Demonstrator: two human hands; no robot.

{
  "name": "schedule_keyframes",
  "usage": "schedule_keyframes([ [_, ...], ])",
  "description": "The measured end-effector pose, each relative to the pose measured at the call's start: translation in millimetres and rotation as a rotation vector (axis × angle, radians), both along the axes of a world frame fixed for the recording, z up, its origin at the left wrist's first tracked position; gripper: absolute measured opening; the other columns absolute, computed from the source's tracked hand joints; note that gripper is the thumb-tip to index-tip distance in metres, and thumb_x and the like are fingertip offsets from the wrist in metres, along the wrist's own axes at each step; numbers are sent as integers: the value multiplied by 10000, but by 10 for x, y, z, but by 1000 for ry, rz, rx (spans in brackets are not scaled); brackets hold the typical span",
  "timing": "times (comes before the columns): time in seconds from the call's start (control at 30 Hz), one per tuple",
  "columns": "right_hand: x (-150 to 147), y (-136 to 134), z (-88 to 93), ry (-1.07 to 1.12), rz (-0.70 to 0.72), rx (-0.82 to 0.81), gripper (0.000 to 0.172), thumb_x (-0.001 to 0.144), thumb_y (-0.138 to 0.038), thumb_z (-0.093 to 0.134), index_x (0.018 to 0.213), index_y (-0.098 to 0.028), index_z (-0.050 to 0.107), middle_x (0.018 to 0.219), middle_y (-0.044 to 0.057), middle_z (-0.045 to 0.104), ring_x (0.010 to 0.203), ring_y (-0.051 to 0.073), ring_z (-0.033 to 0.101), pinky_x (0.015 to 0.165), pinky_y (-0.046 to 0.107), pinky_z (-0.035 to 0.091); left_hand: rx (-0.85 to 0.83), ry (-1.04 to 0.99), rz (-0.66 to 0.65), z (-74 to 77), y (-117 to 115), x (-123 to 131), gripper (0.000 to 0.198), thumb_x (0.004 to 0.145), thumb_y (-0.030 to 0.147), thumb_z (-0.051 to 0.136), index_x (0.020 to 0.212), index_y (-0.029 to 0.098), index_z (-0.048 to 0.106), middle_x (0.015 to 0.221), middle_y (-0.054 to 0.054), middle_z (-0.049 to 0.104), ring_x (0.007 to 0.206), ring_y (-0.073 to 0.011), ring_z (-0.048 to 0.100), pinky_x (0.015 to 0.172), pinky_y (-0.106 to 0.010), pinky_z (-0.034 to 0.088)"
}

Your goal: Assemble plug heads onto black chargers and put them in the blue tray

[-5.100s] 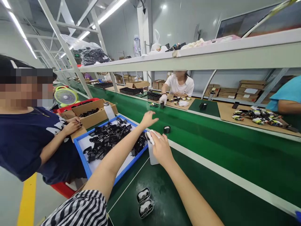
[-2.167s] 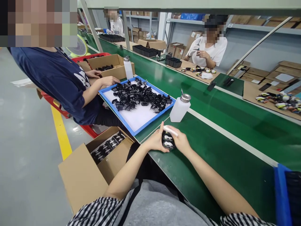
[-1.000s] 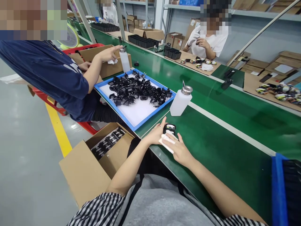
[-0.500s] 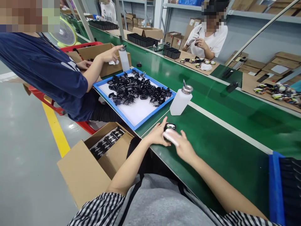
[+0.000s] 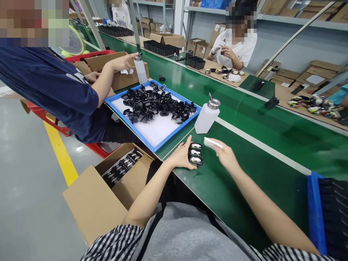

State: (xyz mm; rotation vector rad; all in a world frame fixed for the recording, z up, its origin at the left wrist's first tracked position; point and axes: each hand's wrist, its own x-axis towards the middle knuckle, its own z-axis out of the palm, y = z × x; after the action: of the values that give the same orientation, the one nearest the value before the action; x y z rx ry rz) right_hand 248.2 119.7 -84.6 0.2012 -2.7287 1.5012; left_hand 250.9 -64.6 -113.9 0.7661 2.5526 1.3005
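"What is seen by the left hand (image 5: 181, 156)?"

"Three black oval plastic housings (image 5: 195, 153) with white parts inside are set in a row near the left corner of the flat green tabletop (image 5: 272, 166), close to its near edge. They are flanked on the left by that hand, whose fingers are spread wide; whether the row is actually pressed cannot be told from this angle."

"And what is held in the right hand (image 5: 224, 154)?"

"A folded white cloth pad (image 5: 213, 143) is pinched between thumb and fingers, just right of the row and apart from it."

"What else is placed about?"

"A square white plastic bottle (image 5: 206, 117) with a metal cap is stood near the tabletop's far edge, just beside the right corner of a blue-rimmed rectangular tray (image 5: 130, 122), in which black plastic plug pieces (image 5: 156, 103) are heaped."
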Motion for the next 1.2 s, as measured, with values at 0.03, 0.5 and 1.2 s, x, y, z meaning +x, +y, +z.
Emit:
schedule_keyframes([
  [0.03,-5,-109,-40,50,68,28,339,732,-235,335,1019,-183,507,1064,41,517,971,210,461,822,401,359,-1,1,-3,-5,1,-3,1158,426,353,643,1224,134,-168,1190,-100,363,1131,-238,277,953,-380,153],
  [0.5,349,259,130,-273,633,64,313,744,-269,385,1012,-197,530,1015,50,550,945,224,481,846,426,324,-22,20,-11,8,-1,-14,1169,420,370,647,1224,140,-169,1190,-109,355,1124,-248,286,948,-396,150],
  [1.2,-257,562,-312,125,-401,45,401,688,-389,361,996,-148,450,1046,116,492,991,217,436,853,393,320,-341,11,563,482,-479,-899,323,663,205,492,979,142,504,989,-83,526,902,-209,488,789,-298,362],
])
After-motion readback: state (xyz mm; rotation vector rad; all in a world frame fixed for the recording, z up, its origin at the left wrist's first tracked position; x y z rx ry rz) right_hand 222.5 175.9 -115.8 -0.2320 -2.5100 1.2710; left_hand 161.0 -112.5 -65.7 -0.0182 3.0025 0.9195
